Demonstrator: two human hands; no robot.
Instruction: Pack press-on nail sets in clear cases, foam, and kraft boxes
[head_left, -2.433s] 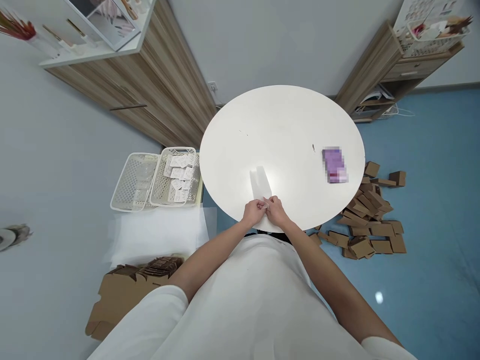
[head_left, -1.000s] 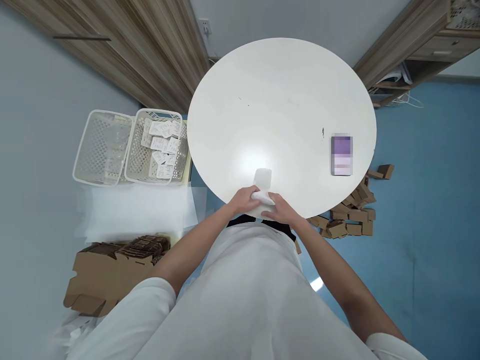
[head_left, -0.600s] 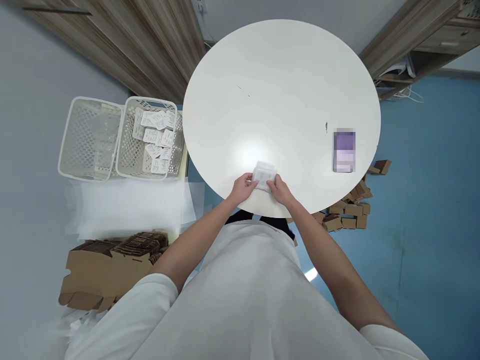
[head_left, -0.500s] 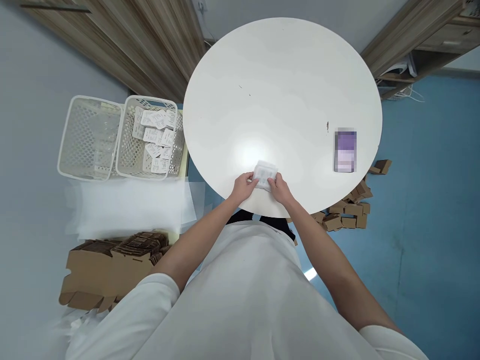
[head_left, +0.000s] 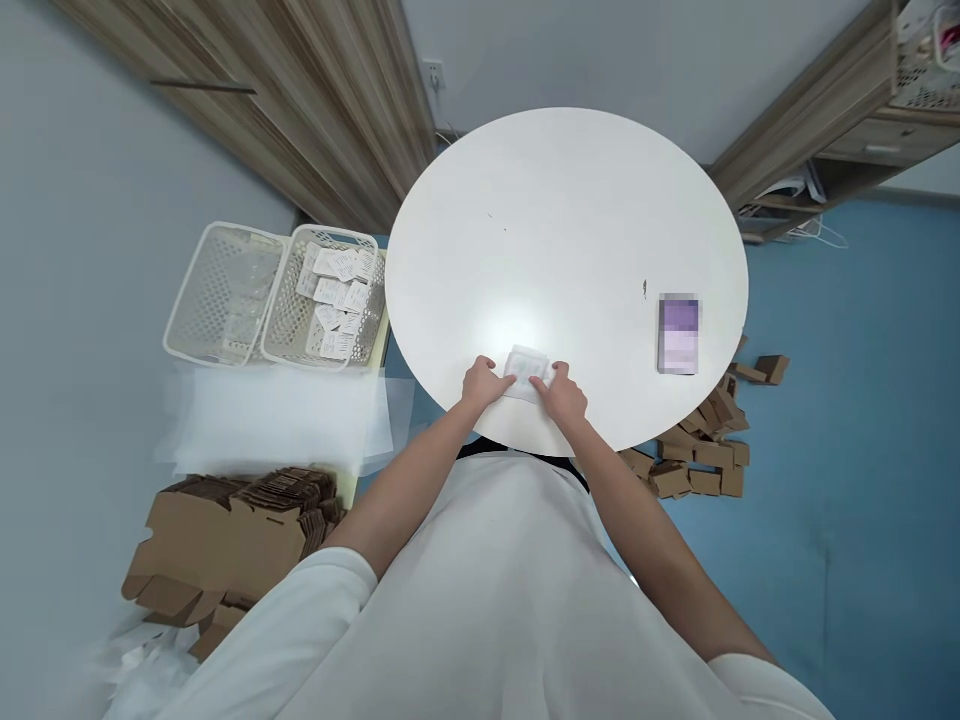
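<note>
A small square packet (head_left: 527, 370) in whitish, translucent wrapping lies near the front edge of the round white table (head_left: 570, 200). Faint grey shapes show through it, but its contents are unclear. From the left, the thumb of my left hand (head_left: 482, 384) rests on the packet's edge, with the forefinger raised apart from it. My right hand (head_left: 564, 393) mirrors this on the other side, thumb on the packet and forefinger away. Neither hand is wrapped round the packet.
A pixelated purple-and-white stack (head_left: 679, 335) sits on the table's right. To the left are a white basket (head_left: 281, 320) of printed cards, another basket (head_left: 184, 330) with clear items, translucent sheets (head_left: 277, 420) and flat cardboard boxes (head_left: 217, 530). Small brown boxes (head_left: 709, 455) lie lower right.
My fingers have come off the packet's sides and spread, leaving the thumbs on it. The packet now lies flatter on the table. The whole view has shifted as my head moved.
</note>
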